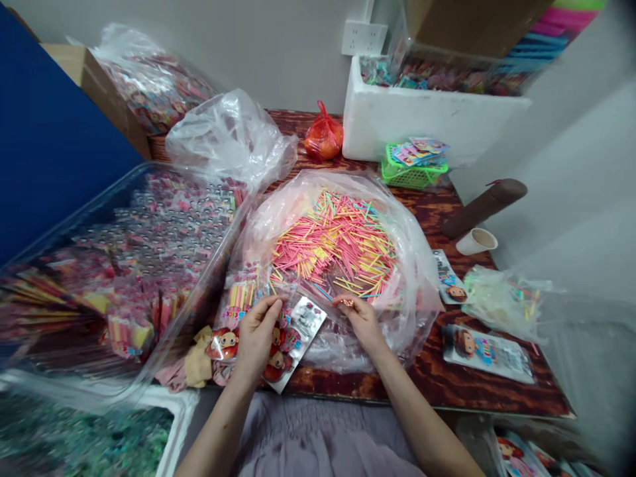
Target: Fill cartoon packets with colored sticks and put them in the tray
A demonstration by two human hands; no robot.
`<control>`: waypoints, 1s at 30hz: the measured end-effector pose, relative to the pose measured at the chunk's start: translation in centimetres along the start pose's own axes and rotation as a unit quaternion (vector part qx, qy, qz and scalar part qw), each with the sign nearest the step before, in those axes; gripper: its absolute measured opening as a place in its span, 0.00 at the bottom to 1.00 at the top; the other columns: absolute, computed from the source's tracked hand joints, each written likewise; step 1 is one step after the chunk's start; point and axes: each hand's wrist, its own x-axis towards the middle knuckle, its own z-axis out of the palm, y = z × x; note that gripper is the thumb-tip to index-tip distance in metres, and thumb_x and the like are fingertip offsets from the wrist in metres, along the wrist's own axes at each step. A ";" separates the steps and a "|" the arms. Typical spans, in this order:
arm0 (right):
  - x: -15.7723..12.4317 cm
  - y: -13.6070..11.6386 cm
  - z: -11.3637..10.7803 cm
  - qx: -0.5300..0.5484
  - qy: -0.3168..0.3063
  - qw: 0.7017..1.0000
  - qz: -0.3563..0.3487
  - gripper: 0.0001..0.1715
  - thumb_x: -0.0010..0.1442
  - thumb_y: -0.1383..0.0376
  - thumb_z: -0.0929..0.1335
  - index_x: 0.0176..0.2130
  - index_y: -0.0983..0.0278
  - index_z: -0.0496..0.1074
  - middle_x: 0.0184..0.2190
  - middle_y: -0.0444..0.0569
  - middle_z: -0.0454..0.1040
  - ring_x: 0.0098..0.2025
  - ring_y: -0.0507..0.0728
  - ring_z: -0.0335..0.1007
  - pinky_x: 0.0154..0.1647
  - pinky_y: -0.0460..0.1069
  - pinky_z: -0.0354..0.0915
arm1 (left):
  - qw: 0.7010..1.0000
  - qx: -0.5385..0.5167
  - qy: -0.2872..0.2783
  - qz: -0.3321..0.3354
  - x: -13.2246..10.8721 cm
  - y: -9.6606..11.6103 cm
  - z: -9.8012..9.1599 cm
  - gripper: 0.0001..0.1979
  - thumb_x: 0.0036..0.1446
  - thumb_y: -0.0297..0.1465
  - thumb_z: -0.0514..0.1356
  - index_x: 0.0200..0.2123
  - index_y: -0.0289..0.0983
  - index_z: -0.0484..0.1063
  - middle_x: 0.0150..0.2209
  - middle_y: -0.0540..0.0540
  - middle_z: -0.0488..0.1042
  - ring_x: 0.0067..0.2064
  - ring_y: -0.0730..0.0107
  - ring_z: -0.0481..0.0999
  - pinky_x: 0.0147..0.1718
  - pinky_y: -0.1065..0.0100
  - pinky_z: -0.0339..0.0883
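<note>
We see both forearms bare, coming up from the lower edge and leaning in toward each other. The left hand (256, 334) lies back-up on a straight wrist, fingers curled down and inward, thumb stretched along the top toward the other hand, so the grip is closed. The right hand (362, 321) sits just across from it, also back-up, its fingers bent and bunched at the tips. Whether they pinch fully together we cannot quite tell, since the tips are partly hidden. The two hands stay apart.
</note>
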 end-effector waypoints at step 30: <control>3.2 -6.7 0.3 0.183 0.057 0.981 -0.007 0.12 0.65 0.55 0.63 0.39 0.59 0.69 0.37 0.50 0.78 0.41 0.59 0.75 0.45 0.54 0.68 | 0.985 0.026 -0.145 0.087 -1.0 1.2 2.4 0.09 0.59 0.33 0.59 0.34 0.37 0.79 0.37 0.45 0.77 0.41 0.65 0.76 0.42 0.66 0.67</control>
